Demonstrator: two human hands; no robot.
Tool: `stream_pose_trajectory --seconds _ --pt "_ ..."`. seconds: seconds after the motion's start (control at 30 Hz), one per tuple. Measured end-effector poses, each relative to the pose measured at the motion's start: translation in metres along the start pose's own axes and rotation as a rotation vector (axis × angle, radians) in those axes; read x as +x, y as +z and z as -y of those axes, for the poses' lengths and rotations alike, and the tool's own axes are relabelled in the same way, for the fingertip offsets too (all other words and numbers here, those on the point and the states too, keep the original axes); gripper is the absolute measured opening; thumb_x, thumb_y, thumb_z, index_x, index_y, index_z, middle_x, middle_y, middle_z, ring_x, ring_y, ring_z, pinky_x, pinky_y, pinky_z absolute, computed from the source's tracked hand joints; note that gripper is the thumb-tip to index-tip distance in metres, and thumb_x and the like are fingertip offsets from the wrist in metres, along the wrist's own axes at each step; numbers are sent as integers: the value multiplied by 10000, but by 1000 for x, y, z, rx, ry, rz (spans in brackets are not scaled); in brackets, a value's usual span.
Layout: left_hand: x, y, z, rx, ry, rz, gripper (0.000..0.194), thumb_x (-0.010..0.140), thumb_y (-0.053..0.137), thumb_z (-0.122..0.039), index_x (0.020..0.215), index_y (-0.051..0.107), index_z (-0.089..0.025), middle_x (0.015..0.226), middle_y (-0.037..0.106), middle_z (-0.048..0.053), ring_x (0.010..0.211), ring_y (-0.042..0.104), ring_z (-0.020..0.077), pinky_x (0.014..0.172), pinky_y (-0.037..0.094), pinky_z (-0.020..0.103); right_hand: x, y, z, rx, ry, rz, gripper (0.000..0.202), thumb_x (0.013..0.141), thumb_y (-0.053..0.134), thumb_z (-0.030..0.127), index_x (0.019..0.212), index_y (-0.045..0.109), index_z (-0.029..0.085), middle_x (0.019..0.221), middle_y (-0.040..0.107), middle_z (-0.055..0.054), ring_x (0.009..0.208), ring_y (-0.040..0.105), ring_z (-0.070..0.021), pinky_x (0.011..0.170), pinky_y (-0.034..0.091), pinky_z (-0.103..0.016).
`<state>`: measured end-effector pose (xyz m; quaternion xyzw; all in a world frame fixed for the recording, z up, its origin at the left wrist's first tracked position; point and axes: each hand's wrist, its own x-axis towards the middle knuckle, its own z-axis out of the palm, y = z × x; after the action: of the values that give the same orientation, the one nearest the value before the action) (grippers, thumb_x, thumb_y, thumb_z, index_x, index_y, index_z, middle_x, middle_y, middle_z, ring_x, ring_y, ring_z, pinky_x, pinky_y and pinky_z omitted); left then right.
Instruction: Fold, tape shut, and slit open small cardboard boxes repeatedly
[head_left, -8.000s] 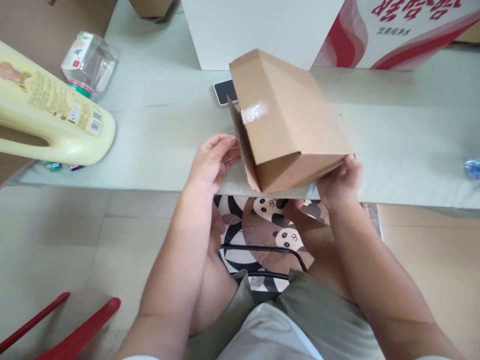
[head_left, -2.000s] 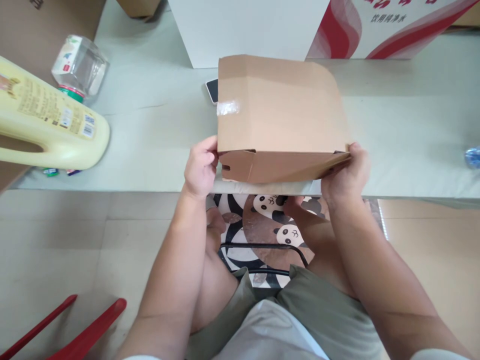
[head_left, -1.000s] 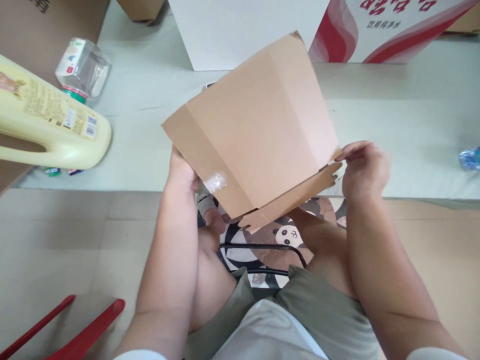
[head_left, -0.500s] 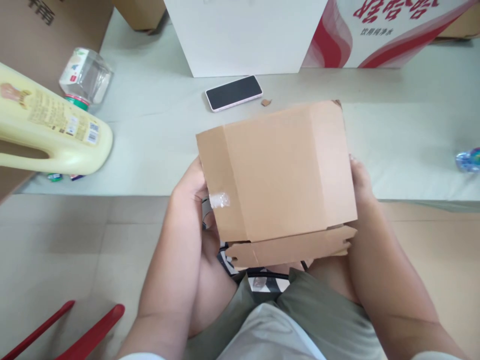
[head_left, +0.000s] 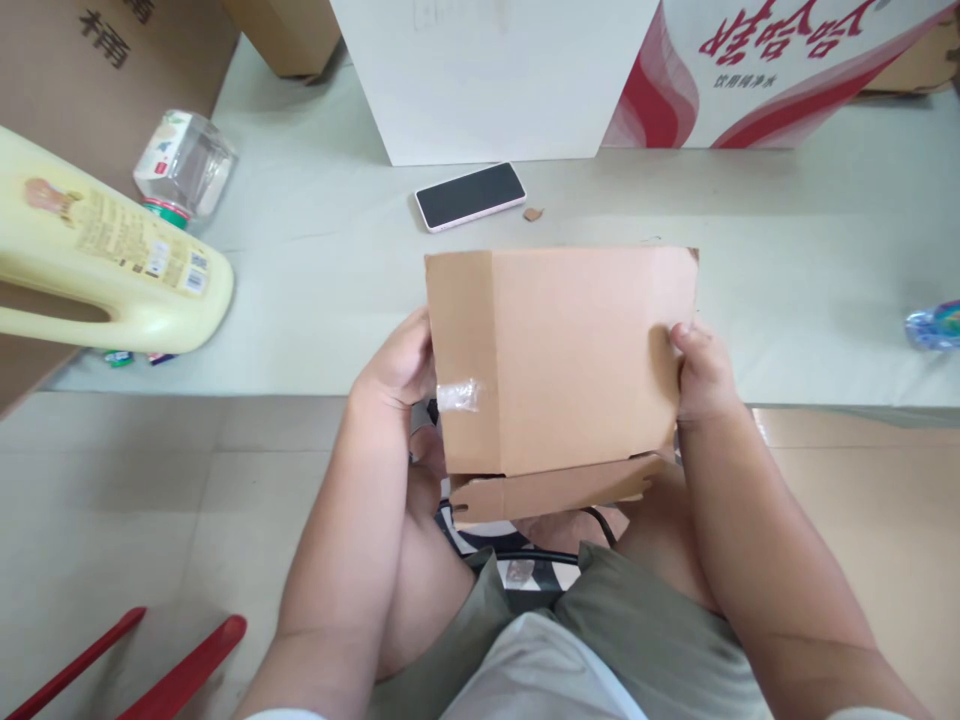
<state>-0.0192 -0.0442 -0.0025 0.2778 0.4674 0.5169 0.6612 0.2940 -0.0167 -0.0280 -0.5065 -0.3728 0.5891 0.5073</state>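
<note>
A creased brown cardboard box (head_left: 577, 360), looking flattened or partly folded, is held up over my lap at the table's front edge. A strip of clear tape (head_left: 458, 396) sticks to its left panel, and a narrow notched flap hangs along its lower edge. My left hand (head_left: 405, 358) grips the left side, its fingertips hidden behind the cardboard. On the right side my right hand (head_left: 703, 368) is closed, with the thumb on the front face and the other fingers behind.
On the pale table cloth (head_left: 322, 300) lie a smartphone (head_left: 471, 197) and a cardboard scrap (head_left: 533, 214). White (head_left: 495, 80) and red-white (head_left: 720, 90) cartons stand behind. At left are a yellow jug (head_left: 112, 260) and a clear bottle (head_left: 187, 165); a small bottle (head_left: 934, 326) lies right.
The cardboard has turned to sit more level, and its top edge is lower. My right hand has shifted inward, its thumb now showing on the front face.
</note>
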Motion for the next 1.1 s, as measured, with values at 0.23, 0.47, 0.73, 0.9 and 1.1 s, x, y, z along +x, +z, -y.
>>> stream_pose_trajectory --seconds 0.23,0.47,0.73,0.9,1.1 --pt "-3 3 -1 47 -4 118 584 581 951 -505 1026 735 -194 1013 791 136 1037 757 369 746 630 378 1 11 2 13 -47 -94 394 575 858 514 840 716 260 820 747 13 666 666 -170 585 547 -316" --pt "-3 3 -1 40 29 141 467 657 925 -419 1026 747 -194 1040 792 118 944 778 320 667 630 339 12 14 2 148 -191 -191 353 641 724 536 691 555 229 803 623 9 756 608 -135 696 523 -282" --pt "11 -9 -10 -182 387 -275 140 852 739 -286 982 702 -253 1103 787 54 1204 707 247 982 608 351 29 -11 7 107 -133 -323 227 662 612 425 727 502 237 838 527 2 660 532 -108 538 406 -249" --pt "21 -13 -13 -260 415 -450 146 962 560 -279 1047 678 -278 1172 771 31 1246 678 181 1025 581 308 14 14 4 73 -63 -23 492 625 660 691 868 614 265 838 616 -1 518 448 -101 443 322 -281" --pt "18 -14 -6 -240 428 -467 71 890 658 -259 959 639 -255 1146 770 34 1200 692 212 992 590 329 -8 46 -13 -76 -12 145 533 576 846 658 655 533 234 512 460 57 405 386 -79 374 286 -251"
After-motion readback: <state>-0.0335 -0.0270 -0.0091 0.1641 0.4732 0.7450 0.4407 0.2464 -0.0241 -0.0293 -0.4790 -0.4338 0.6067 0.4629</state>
